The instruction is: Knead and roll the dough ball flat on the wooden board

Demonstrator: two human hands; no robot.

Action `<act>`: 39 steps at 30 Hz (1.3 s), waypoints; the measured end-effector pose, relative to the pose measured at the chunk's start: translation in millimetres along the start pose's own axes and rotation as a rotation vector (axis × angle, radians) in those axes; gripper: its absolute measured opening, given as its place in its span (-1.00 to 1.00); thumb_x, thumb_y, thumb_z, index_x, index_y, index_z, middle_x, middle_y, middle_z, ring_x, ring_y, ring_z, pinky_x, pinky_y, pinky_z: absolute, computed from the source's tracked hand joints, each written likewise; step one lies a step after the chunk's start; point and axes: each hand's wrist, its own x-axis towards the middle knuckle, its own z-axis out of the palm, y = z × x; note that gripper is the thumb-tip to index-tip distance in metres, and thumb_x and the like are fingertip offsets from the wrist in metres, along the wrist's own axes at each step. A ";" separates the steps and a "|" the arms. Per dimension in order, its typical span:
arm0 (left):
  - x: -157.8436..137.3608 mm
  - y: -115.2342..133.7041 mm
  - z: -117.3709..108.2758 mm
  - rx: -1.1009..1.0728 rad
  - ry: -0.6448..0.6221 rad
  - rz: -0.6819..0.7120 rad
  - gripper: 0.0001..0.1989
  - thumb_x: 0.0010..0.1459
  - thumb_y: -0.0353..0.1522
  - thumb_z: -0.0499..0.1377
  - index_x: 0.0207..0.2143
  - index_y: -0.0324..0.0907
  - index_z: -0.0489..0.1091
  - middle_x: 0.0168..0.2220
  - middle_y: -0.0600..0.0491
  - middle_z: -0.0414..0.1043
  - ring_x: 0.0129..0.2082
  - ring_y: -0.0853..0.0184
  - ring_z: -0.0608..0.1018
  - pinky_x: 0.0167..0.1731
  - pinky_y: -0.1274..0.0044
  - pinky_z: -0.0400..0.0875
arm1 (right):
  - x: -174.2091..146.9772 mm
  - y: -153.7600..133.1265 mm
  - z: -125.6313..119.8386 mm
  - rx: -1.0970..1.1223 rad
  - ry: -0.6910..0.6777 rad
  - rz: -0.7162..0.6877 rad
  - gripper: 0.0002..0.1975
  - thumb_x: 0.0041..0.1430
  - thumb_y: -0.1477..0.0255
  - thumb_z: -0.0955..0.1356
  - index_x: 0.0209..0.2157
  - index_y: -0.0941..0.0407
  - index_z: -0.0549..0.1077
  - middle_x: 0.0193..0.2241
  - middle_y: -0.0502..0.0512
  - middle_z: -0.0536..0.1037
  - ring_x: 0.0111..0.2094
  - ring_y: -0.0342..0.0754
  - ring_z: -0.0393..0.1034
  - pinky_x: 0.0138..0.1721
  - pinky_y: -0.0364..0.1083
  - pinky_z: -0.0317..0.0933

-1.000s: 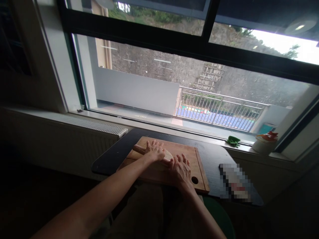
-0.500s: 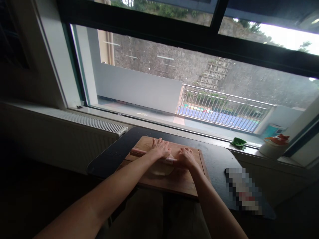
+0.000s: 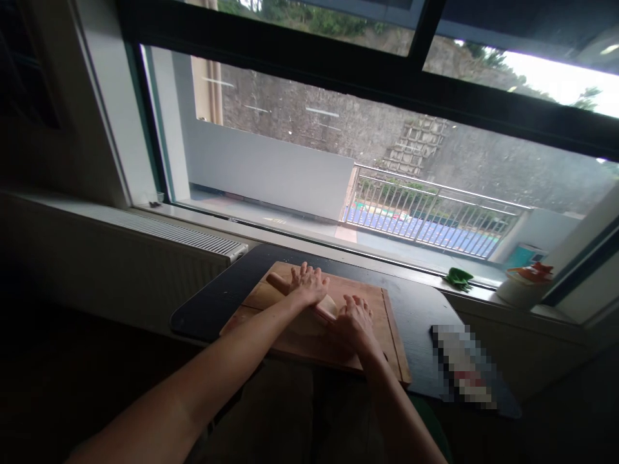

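A wooden rolling pin [image 3: 278, 282] lies slantwise across a wooden board [image 3: 382, 328]. Under it is a flat pale sheet, apparently dough [image 3: 331, 305], largely covered by the pin and my hands. My left hand [image 3: 308, 285] rests palm down over the middle of the pin, its fingers spread and pointing away from me. Near the pin's right end, my right hand [image 3: 355, 317] presses down with fingers apart and slightly bent. Neither hand's fingers wrap round the pin; that right end is hidden beneath my palm.
The board sits on a dark table [image 3: 207, 296] against the window sill. At the table's right lies a pixelated flat item [image 3: 464, 367]. On the sill are a green object [image 3: 458, 278] and a pale container [image 3: 520, 290] with something orange on top. A radiator [image 3: 193, 241] stands left.
The rolling pin has turned to a steeper slant, its left end farther away and its right end nearer me. My right hand has drawn back slightly, and the board has shifted a little.
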 end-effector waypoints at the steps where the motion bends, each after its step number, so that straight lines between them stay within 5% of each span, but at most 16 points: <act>1: -3.2 0.3 -0.9 0.015 0.017 0.037 -0.44 0.14 -0.10 -0.25 0.05 -0.17 0.20 0.13 -0.10 0.15 0.22 0.09 -0.06 0.12 0.15 -0.30 | -6.3 -4.1 1.3 0.026 0.023 0.019 -0.56 0.16 0.39 0.10 0.05 0.12 0.26 0.06 0.21 0.24 0.12 0.09 -0.01 0.06 0.04 -0.13; 11: -54.9 -18.6 -28.1 0.108 -0.043 0.167 -0.42 0.15 -0.11 -0.20 0.14 -0.18 0.12 0.19 -0.03 0.06 0.21 0.12 0.00 0.15 0.22 -0.25 | -55.5 -38.1 -2.7 0.133 0.118 -0.040 -0.57 0.19 0.41 0.07 0.08 0.11 0.22 0.08 0.13 0.23 0.17 0.06 -0.10 0.11 0.03 -0.20; 19: -68.4 -39.1 -17.4 0.129 0.061 0.225 -0.47 0.16 -0.17 -0.18 0.12 -0.19 0.14 0.18 -0.04 0.08 0.20 0.15 0.03 0.14 0.26 -0.19 | -73.3 -47.4 -6.6 0.160 0.111 -0.094 -0.58 0.20 0.41 0.08 0.07 0.11 0.24 0.09 0.10 0.23 0.18 0.01 -0.10 0.12 0.00 -0.20; 28: -50.6 -21.5 -16.0 0.043 -0.005 0.092 -0.44 0.16 -0.08 -0.23 0.17 -0.03 0.05 0.20 0.02 0.04 0.22 0.12 -0.06 0.12 0.14 -0.30 | -43.6 -34.8 -4.9 0.143 0.088 0.018 -0.58 0.19 0.38 0.07 0.06 0.08 0.25 0.06 0.11 0.27 0.16 0.05 -0.08 0.10 0.06 -0.19; 39: -25.3 -5.2 -11.3 0.048 -0.046 0.102 -0.42 0.14 -0.09 -0.21 0.15 -0.13 0.09 0.22 -0.04 0.00 0.22 0.07 -0.04 0.11 0.11 -0.32 | -13.7 -17.4 1.1 0.122 0.058 0.073 -0.58 0.12 0.39 0.13 0.02 0.08 0.28 0.04 0.14 0.29 0.14 0.09 -0.04 0.07 0.08 -0.17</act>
